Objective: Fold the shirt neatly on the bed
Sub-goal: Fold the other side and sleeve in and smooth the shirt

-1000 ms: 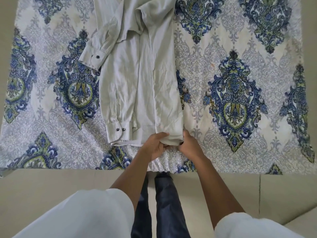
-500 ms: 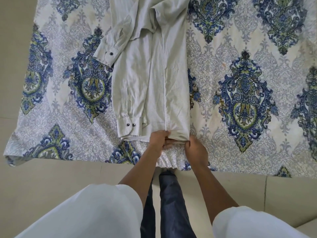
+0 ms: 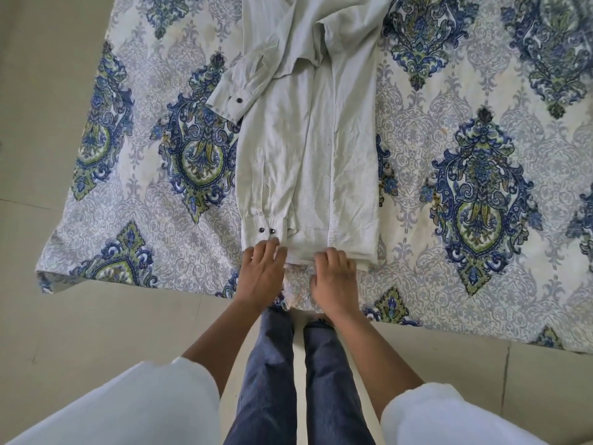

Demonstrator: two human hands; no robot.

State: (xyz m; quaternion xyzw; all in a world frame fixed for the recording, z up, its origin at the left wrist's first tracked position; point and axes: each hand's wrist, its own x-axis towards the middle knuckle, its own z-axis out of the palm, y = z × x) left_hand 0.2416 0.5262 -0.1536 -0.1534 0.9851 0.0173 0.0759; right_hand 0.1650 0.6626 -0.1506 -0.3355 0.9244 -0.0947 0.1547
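A pale grey long-sleeved shirt point(image 3: 308, 162) lies lengthwise on the patterned bedsheet point(image 3: 475, 175), its sides folded in to a narrow strip. One sleeve runs down the left side and ends in a cuff with two dark buttons point(image 3: 266, 231). The other cuff point(image 3: 229, 101) sticks out to the left higher up. My left hand point(image 3: 261, 274) rests with straight fingers at the hem below the buttoned cuff. My right hand point(image 3: 333, 277) lies on the hem's middle, fingers slightly bent, gripping nothing I can see. The shirt's collar end is cut off at the top.
The sheet with blue and green medallions spreads far to the right and ends at a near-left corner point(image 3: 45, 277). Beige tiled floor point(image 3: 96, 332) surrounds it. My legs in dark trousers point(image 3: 298, 380) stand at the sheet's near edge.
Both hands have let go of the hem's right part and shifted left; the fingers now lie flatter on the cloth. The view has moved left and back.
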